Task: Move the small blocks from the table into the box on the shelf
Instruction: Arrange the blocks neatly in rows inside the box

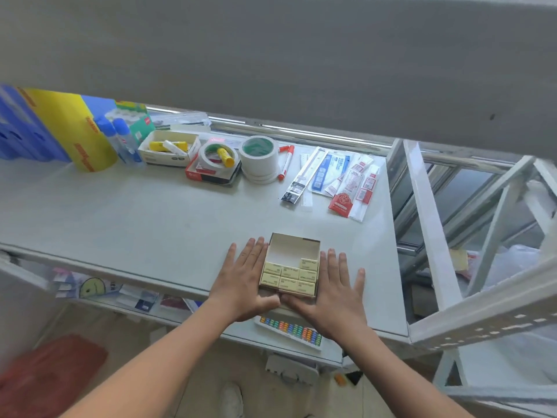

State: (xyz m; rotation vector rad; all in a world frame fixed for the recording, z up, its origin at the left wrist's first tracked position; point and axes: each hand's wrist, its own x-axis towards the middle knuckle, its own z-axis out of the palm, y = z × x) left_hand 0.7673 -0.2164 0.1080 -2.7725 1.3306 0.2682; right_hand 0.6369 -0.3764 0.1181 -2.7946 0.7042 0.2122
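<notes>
A small open cardboard box [294, 244] lies on the white shelf [150, 218] near its front edge. Several pale yellow small blocks [289, 276] fill its near half in rows; the far half is bare. My left hand [245, 280] lies flat against the box's left side, fingers spread on the shelf. On the other side, my right hand [334, 292] presses flat against the box's right wall. Both thumbs meet at the box's near edge. Neither hand holds a block.
At the back of the shelf stand tape rolls [259, 159], a red marker [286, 162], glue sticks in a white box [168, 147], packaged stationery [340, 179] and blue and yellow packs [60, 131]. A coloured bead tray [291, 328] sits on the lower shelf. A white metal frame [434, 224] rises at right.
</notes>
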